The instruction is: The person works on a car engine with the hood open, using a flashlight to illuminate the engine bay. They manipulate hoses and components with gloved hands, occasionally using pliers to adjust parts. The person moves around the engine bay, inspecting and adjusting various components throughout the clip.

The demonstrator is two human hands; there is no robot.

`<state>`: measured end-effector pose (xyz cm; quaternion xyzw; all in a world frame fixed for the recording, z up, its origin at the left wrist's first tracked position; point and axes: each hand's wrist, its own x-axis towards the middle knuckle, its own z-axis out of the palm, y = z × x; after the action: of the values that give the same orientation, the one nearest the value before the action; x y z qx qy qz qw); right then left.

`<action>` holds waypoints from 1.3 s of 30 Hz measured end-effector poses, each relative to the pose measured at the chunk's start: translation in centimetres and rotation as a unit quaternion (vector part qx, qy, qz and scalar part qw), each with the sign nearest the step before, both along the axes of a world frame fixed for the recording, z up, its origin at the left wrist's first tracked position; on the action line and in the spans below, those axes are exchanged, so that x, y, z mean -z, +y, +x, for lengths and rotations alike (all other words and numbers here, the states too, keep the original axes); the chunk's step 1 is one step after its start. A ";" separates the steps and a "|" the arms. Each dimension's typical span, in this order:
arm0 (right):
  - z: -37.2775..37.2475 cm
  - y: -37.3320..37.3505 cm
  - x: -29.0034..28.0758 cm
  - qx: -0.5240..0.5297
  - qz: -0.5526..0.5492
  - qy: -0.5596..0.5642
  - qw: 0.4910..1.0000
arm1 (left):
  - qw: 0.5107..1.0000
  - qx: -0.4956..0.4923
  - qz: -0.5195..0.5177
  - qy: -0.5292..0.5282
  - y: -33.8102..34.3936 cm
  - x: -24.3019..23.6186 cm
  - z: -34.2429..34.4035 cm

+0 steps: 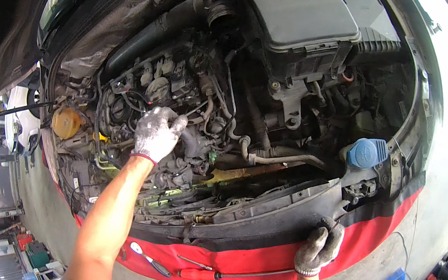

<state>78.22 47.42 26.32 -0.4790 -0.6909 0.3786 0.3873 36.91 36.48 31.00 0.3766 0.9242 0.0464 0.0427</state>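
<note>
Left hand (159, 131) is at the engine top (158, 89), well left of the blue cap (366, 154), fingers half-curled, can't tell if they've hold of anything; right hand (320, 247) is on the wearer's side of the cap at the red-and-black fender cover (360, 236), fingers curled in, contents hidden. I'd brace with the right, work the left by feel, no forcing blind. Watch the red-handled tool (197, 275), left of the cap near the cover's edge: could roll off.
</note>
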 end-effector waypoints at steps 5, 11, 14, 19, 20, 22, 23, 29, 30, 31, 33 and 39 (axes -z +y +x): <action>0.4 -0.3 0.6 -0.003 -0.046 0.024 0.999 | 0.991 0.044 -0.064 -0.110 -2.0 -4.0 1.1; -0.5 0.0 -0.2 -0.012 0.013 0.001 1.000 | 0.941 0.142 -0.308 0.018 -3.9 -5.3 13.0; -0.4 -0.3 0.6 -0.033 -0.003 0.023 0.999 | 0.965 0.070 -0.235 -0.090 -6.9 -2.9 14.0; 1.5 0.0 2.9 -0.034 -0.029 0.017 0.999 | 0.980 0.001 -0.126 -0.157 -6.5 -3.8 14.0; 1.5 0.1 2.9 -0.046 -0.020 0.011 0.999 | 0.985 0.004 -0.101 -0.143 -6.6 -3.7 13.9; 1.5 0.4 2.8 -0.065 -0.001 0.001 0.998 | 0.992 0.011 -0.052 -0.112 -6.9 -3.5 13.8; 0.7 0.6 2.2 -0.061 0.025 0.017 0.998 | 0.992 0.001 -0.040 -0.122 -6.5 -3.7 13.4; 1.2 1.3 0.2 -0.074 -0.135 0.011 0.988 | 0.992 -0.017 0.080 -0.099 -8.6 -2.9 11.1; -0.2 1.1 -1.2 -0.084 -0.158 0.030 0.983 | 0.990 -0.027 0.068 -0.123 -8.7 -3.6 10.8; -1.1 0.6 -3.2 -0.114 -0.139 0.005 0.984 | 0.992 -0.016 0.059 -0.107 -9.1 -3.8 11.2; -4.2 0.3 -4.7 -0.167 -0.127 0.020 0.978 | 0.990 -0.014 0.095 -0.106 -10.0 -3.9 11.1; -18.2 -1.0 -5.2 -0.216 -0.382 0.097 0.893 | 0.926 -0.243 0.204 -0.206 -14.7 -2.8 5.0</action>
<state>60.06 46.38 31.47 -0.3899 -0.5381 0.7325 0.1480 41.89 21.76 33.78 0.1235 0.9286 0.3196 0.1421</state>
